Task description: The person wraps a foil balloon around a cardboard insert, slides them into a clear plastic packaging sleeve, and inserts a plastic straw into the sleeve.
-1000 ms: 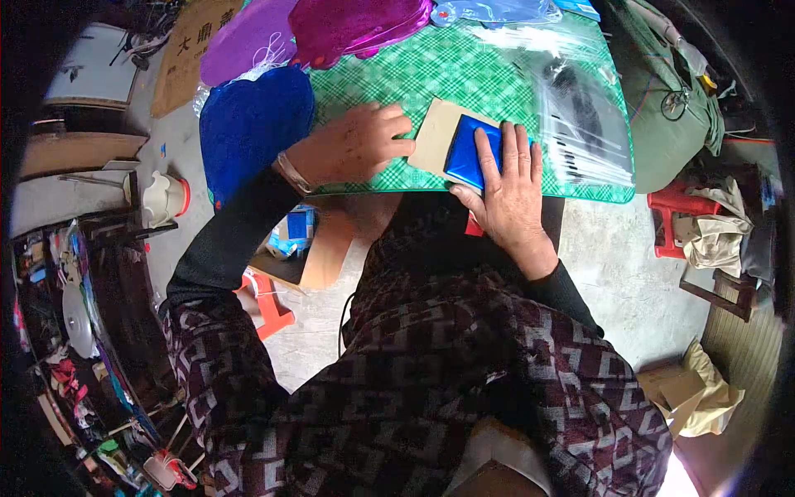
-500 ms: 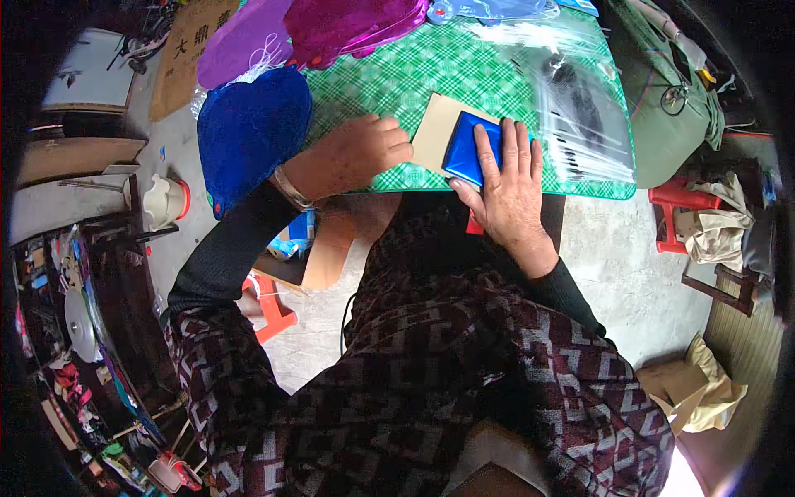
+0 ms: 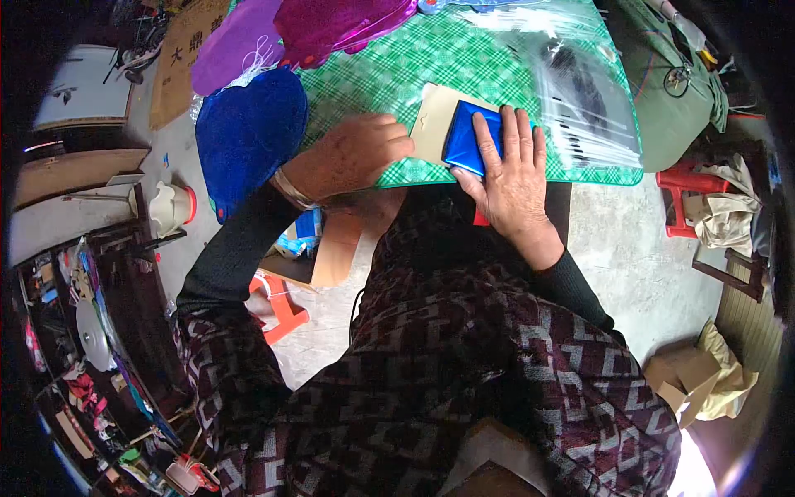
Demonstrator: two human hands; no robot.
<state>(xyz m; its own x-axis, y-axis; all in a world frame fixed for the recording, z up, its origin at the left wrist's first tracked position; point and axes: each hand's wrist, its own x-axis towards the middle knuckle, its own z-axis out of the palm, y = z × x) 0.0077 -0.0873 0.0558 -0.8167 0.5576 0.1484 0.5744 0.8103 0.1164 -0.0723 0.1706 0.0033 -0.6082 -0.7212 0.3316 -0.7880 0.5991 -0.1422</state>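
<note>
A glossy blue rectangular foil-like packet point(image 3: 469, 141) lies on a flat beige card point(image 3: 432, 124) near the front edge of a green-and-white plaid table cover point(image 3: 439, 54). A person's right hand point(image 3: 513, 184) rests flat on the packet's right side, fingers extended and slightly apart, pressing rather than gripping. The left hand point(image 3: 354, 156), to the packet's left, is loosely curled at the card's exposed left edge; whether its fingertips touch or pinch that edge cannot be told.

Judging by looks, the packet should be light and soft, its slick skin apt to slide and crease; a flat palm suits it better than a fingertip pinch. The card, thin and stiff, probably bends if forced, and seems best taken by the bare margin left of the packet, where a small wavy mark or cut shows.

To the packet's right, past the hand, sits a pile of clear plastic sleeves point(image 3: 588, 108), likely slippery. Well to its left lies a dark blue rounded flat piece point(image 3: 248, 132); beyond it, toward the far left, are a shiny magenta piece point(image 3: 331, 29) and a purple rounded piece point(image 3: 230, 45) with white string point(image 3: 261, 54).
</note>
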